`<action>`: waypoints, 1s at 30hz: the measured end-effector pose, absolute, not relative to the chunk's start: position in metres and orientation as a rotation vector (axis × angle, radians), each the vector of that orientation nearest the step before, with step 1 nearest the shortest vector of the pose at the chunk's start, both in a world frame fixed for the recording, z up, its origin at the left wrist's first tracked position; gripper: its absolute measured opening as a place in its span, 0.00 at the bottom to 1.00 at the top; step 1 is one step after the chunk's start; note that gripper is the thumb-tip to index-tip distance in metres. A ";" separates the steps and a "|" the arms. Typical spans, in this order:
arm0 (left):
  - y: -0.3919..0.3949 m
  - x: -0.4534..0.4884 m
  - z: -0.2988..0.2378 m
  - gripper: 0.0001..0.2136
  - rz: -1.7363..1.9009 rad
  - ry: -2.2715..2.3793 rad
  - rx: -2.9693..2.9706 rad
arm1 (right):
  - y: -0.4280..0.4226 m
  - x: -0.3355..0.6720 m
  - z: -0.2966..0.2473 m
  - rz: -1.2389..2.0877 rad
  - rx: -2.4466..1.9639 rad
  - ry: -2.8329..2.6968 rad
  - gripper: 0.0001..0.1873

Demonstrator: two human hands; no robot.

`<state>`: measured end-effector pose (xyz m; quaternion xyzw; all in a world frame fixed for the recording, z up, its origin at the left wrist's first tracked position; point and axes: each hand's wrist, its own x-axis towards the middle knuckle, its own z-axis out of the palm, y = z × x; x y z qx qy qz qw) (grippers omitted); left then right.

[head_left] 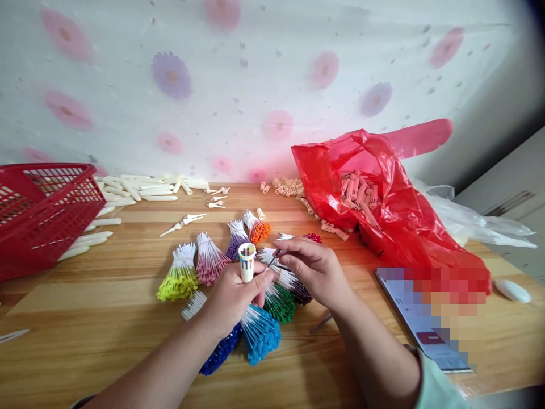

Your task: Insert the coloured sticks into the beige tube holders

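My left hand (240, 292) is closed around a small white slotted tube (247, 272), upright with its mouth upward and coloured bits showing in its slots. A thin stick (272, 260), dark at one end, is pinched between the fingertips of my right hand (317, 270), close to the left fingers. Beneath and around both hands lie bundles of white-stemmed sticks with coloured ends: yellow (176, 278), pink (213, 261), purple (236, 241), orange (258, 228), green (280, 301), light blue (260, 335) and dark blue (220, 349). My hands partly hide several bundles.
A red basket (46, 221) stands at the left, beside long cream-white pieces (157, 193). To the right, a red plastic bag (404, 221) holds pinkish slotted tubes (360, 190), with more spilled beside it. A tablet-like device (426, 324) and a white oval object (513, 291) lie nearer.
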<state>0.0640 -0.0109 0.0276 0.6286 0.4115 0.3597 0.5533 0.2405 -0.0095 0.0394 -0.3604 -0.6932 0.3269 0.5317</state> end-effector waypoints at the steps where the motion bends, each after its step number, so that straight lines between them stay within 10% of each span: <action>1: -0.011 0.064 0.026 0.18 0.846 0.957 1.456 | -0.010 0.240 0.040 0.737 -0.860 -1.681 0.11; 20: -0.011 0.059 0.022 0.15 0.763 0.666 1.192 | -0.019 0.227 0.044 1.198 -0.774 -1.354 0.06; 30: 0.004 0.054 0.031 0.05 1.160 1.026 1.825 | -0.076 0.260 0.089 0.366 -0.730 -1.349 0.05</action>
